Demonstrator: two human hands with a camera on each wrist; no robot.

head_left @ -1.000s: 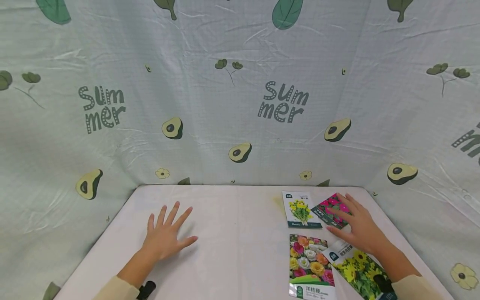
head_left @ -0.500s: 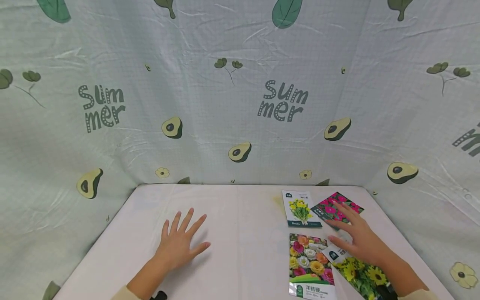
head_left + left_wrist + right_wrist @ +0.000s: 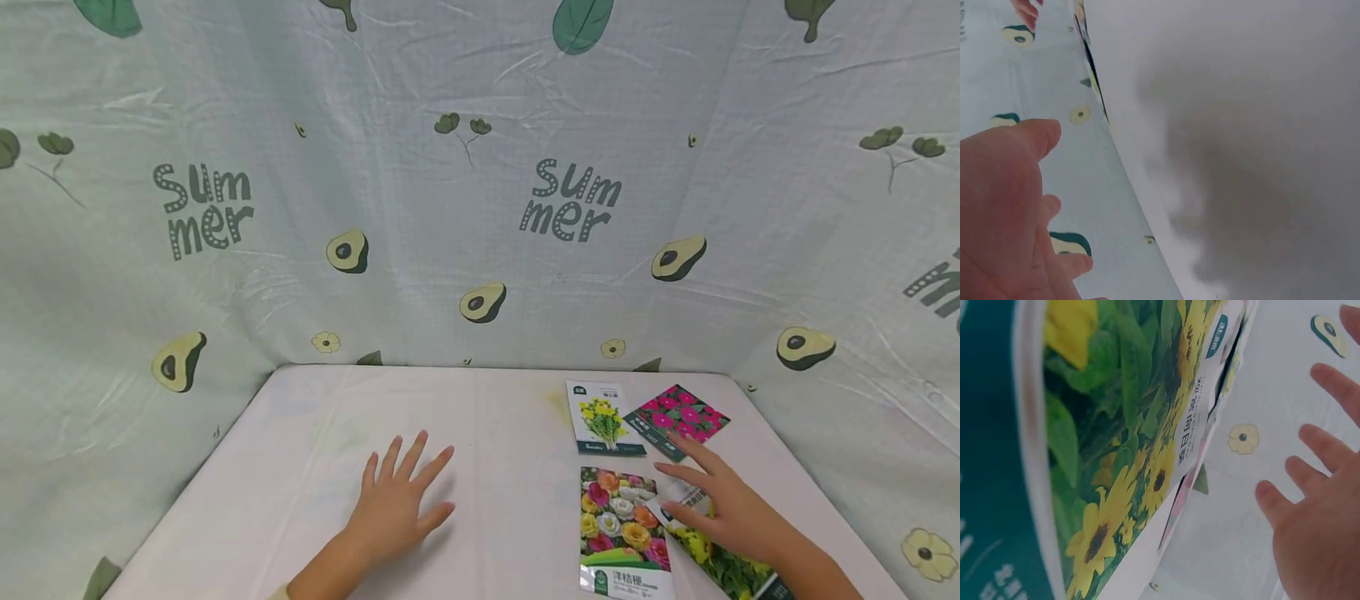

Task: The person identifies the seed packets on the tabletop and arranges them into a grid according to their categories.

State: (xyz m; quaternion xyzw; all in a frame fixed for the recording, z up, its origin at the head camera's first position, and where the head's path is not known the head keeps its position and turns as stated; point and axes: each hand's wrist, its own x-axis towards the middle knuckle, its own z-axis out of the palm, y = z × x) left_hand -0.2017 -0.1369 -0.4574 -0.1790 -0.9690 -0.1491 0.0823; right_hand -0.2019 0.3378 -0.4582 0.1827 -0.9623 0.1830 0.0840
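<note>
- The sunflower packet (image 3: 699,547) lies flat and slanted at the right of the table (image 3: 510,475), its upper corner at the edge of the rose-coloured mix packet (image 3: 618,521).
- Over it is the right hand (image 3: 723,504), fingers spread, pinching nothing; the right wrist view shows them apart from the packet.
- Beyond the fingertips lies the pink flower packet (image 3: 688,412), and beside that one the white packet (image 3: 602,421).
- The left hand (image 3: 393,508), also spread and holding nothing, is above bare table.
- I judge this step as hovering above the packets, without any grip.
- Taking a packet would call for lowering the fingers and catching one thin edge.
</note>
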